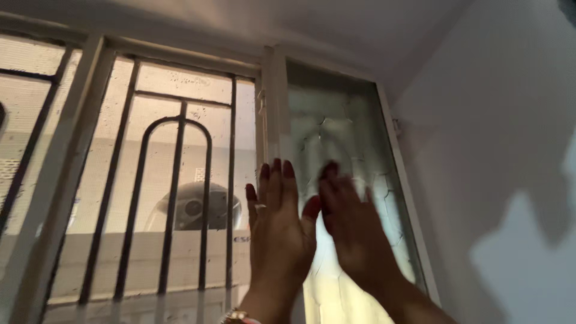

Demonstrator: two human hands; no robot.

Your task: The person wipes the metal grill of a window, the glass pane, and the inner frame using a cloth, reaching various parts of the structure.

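Observation:
My left hand [277, 231] is raised with fingers spread, its palm flat against the white frame edge [273, 108] of a sliding window. A ring sits on one finger and a bracelet on the wrist. My right hand [354, 231] is beside it, open and blurred, pressed on the frosted, crackle-patterned glass pane [336, 126] of the same sash. Neither hand holds anything.
Left of the sash is an opening with dark metal bars [174, 198]; beyond them are a pale wall and a dark rounded object [192, 207]. A white wall [498, 150] stands close on the right, with shadows on it. The ceiling [270, 24] is just above.

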